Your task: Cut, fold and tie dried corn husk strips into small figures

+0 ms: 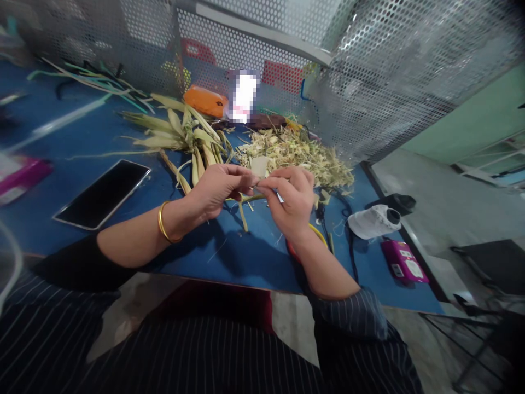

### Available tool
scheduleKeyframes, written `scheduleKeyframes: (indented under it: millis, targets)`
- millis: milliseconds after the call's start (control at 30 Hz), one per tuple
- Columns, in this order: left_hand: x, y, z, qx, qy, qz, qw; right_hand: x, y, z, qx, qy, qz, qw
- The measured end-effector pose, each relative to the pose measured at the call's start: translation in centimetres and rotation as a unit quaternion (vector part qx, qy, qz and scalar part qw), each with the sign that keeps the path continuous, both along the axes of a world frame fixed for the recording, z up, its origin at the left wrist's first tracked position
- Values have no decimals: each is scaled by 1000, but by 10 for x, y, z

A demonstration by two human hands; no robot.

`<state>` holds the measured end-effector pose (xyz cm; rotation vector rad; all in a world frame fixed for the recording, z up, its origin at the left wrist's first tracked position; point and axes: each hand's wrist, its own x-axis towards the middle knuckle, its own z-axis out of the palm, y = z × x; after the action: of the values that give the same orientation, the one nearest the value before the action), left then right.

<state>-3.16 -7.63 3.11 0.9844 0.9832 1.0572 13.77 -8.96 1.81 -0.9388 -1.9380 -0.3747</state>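
Note:
Both hands meet above the blue table (pixel 262 262). Between their fingertips a pale piece of husk (pixel 259 166) stands upright. My left hand (pixel 221 189), with a gold bangle at the wrist, pinches its lower end from the left. My right hand (pixel 290 200) is closed at the same spot, and a small shiny metallic object (pixel 280 197) shows between its fingers; what it is cannot be made out. Behind the hands lie a bundle of dried husks (pixel 180 131) and a heap of husk scraps (pixel 291 150).
A black phone (pixel 102 194) lies at the left. An orange packet (pixel 206 102) and a lit, blurred-out screen (pixel 244 96) stand by the perforated metal screen (pixel 254 38). White thread spool (pixel 374 221) and purple packet (pixel 404 261) sit at the right, near the table's edge.

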Motion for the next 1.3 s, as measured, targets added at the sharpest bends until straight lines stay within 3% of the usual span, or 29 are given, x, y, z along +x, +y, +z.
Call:
scheduleKeyframes:
  millis: [133,300,500,700,867,933,1100,1200,1300]
  targets:
    - [3,-3,2,37,16,23,999,1,1,1,-22,-8,-2,1000]
    - [7,-6,1,89,36,49,994,-1,-2,2,-105,35,-24,994]
    - [7,-7,-1,124,50,22,991,-1,-4,3,-168,120,-6,978]
    - [7,-6,-4,128,48,0,991,1,0,3,-272,243,59,929]
    - [8,-4,-3,45,-2,4,999,2,1,7,-343,310,146,875]
    - [7,-4,0,18,-20,-2,1000,3,0,9,-313,298,156,888]
    - [2,-3,2,-22,-58,-18,998,6,-2,13,-97,124,91,983]
    - [1,-1,0,-43,-69,-35,996,6,-1,11,-27,39,58,997]
    - [0,1,-3,-64,-78,-55,993,8,1,8,-8,14,40,999]
